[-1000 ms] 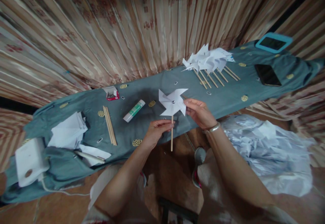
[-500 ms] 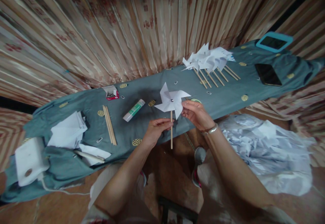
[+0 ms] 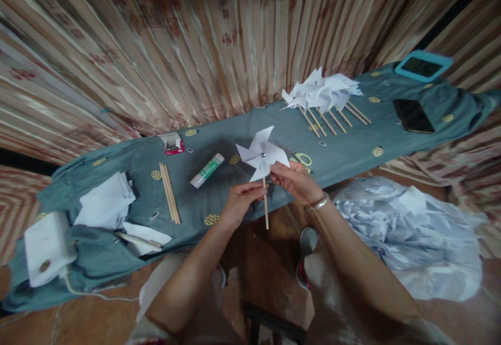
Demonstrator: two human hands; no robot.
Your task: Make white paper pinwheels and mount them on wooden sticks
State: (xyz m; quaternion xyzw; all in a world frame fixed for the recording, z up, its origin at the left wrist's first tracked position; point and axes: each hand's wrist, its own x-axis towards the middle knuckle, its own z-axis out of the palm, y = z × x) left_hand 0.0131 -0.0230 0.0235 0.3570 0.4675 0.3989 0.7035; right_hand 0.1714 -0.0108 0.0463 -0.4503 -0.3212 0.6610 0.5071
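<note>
A white paper pinwheel (image 3: 261,149) on a thin wooden stick stands upright in front of me, a shiny pin at its centre. My left hand (image 3: 243,201) pinches the stick just below the blades. At the lower right blade, my right hand (image 3: 295,180) has its fingers closed on the paper edge. Behind that hand lies a pair of scissors (image 3: 303,159) with pale green handles, partly hidden. To the left of the pinwheel a green and white glue stick (image 3: 207,170) lies on the cloth.
Finished pinwheels (image 3: 321,94) lie at the back right, near a black phone (image 3: 413,115) and a blue-framed device (image 3: 424,66). Leftward are a pin box (image 3: 173,144), wooden sticks (image 3: 169,193), paper sheets (image 3: 105,201) and a white corded box (image 3: 49,248). A plastic bag of paper (image 3: 410,235) sits lower right.
The pinwheel's blades have turned on the stick. My right hand has shifted slightly left and down along with a blade, uncovering more of the scissors. My left hand keeps its hold on the stick.
</note>
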